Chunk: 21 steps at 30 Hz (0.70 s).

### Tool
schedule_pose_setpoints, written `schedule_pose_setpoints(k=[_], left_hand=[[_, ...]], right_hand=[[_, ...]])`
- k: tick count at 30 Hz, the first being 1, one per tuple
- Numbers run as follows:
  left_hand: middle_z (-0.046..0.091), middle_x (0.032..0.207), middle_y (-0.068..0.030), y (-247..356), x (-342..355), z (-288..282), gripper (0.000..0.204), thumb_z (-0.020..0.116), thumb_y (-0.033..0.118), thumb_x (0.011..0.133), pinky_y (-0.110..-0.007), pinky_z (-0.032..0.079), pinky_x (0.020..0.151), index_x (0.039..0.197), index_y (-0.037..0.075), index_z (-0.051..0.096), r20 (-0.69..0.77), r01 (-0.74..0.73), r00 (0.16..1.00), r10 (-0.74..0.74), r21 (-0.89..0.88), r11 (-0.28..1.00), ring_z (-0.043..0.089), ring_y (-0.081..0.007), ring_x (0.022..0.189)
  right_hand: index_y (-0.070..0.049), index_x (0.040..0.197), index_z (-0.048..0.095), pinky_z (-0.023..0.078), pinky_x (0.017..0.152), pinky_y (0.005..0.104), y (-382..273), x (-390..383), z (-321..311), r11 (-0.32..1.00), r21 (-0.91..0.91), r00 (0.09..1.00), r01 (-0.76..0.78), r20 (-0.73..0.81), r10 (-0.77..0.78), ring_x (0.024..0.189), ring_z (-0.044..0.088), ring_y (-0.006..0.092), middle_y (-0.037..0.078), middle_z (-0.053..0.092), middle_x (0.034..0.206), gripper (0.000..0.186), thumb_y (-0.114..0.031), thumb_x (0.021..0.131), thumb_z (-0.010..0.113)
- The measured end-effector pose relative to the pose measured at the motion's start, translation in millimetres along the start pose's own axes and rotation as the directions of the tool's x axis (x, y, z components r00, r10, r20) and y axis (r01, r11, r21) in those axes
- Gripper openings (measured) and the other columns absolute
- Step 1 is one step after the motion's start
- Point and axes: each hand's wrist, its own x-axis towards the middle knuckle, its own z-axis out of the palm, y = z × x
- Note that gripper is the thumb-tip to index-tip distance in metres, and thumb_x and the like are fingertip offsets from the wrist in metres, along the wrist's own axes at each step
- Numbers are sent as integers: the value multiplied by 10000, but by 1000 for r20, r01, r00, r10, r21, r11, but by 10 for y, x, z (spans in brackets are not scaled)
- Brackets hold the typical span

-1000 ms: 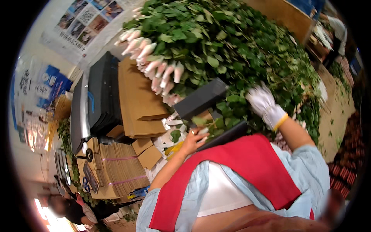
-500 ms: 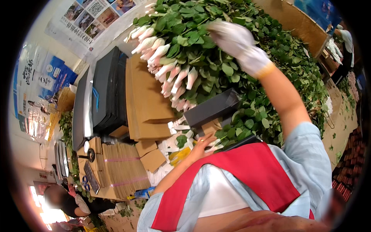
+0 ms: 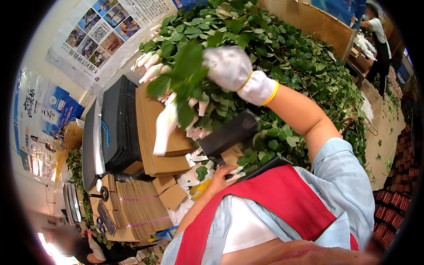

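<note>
My right hand (image 3: 229, 68), in a white glove with a yellow cuff edge, is closed round a leafy rose stem (image 3: 185, 75). Its leaves are blurred by motion. At its lower end hangs a bud in a white net sleeve (image 3: 165, 128), above the brown cardboard. My bare left hand (image 3: 221, 176) rests low at the middle, near the red apron. Its fingers are apart beside small white pieces (image 3: 236, 172). Behind the held rose lies a large heap of leafy roses (image 3: 291, 62), with several sleeved buds (image 3: 152, 70) at its left edge.
A dark grey box (image 3: 229, 134) stands between my hands. Left are brown cardboard sheets (image 3: 159, 145), stacked black boxes (image 3: 119, 121) and strapped flat cardboard (image 3: 139, 203). Scissors (image 3: 100, 224) lie near the left table edge. People (image 3: 377, 44) are at far right and lower left.
My right hand has moved left and slightly down from above the heap, now with a leafy rose in it. My left hand stays low, its fingers bent more. The view has shifted slightly.
</note>
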Motion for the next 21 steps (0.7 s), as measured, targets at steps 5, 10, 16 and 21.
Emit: schedule_pose_setpoints(k=[5,10,16,21], left_hand=[[643,1224,-111,21,49,-19,469,796,180,766,-399,399,1024,1210,102,667,16,22,1000,-23,66,998,534,-333,1151],[615,1209,-132,-17,-43,163,471,813,153,738,-405,418,998,1186,97,677,-135,105,983,-123,-137,985,534,-344,1142],[599,1207,-144,69,-75,81,577,818,141,716,-415,422,993,1246,61,604,-113,69,992,-64,42,997,524,-334,1150],[589,1188,-166,28,-102,153,671,846,180,707,-393,436,997,1297,43,558,-149,157,976,-160,-26,987,526,-341,1144]], right_hand=[[-188,865,668,549,621,389,-636,-235,-369,976,83,944,200,249,-215,734,677,247,36,662,783,98,-249,809,615],[-140,908,671,552,670,410,-363,-754,-209,984,-158,868,79,497,10,847,692,256,73,683,893,168,-246,839,560],[-147,953,654,569,588,376,-203,-975,182,982,-154,875,-111,453,170,749,711,260,91,659,792,111,-176,863,596],[-143,1119,630,562,702,404,713,-435,772,928,-247,940,-279,127,316,869,691,272,100,652,1085,319,-56,813,602]])
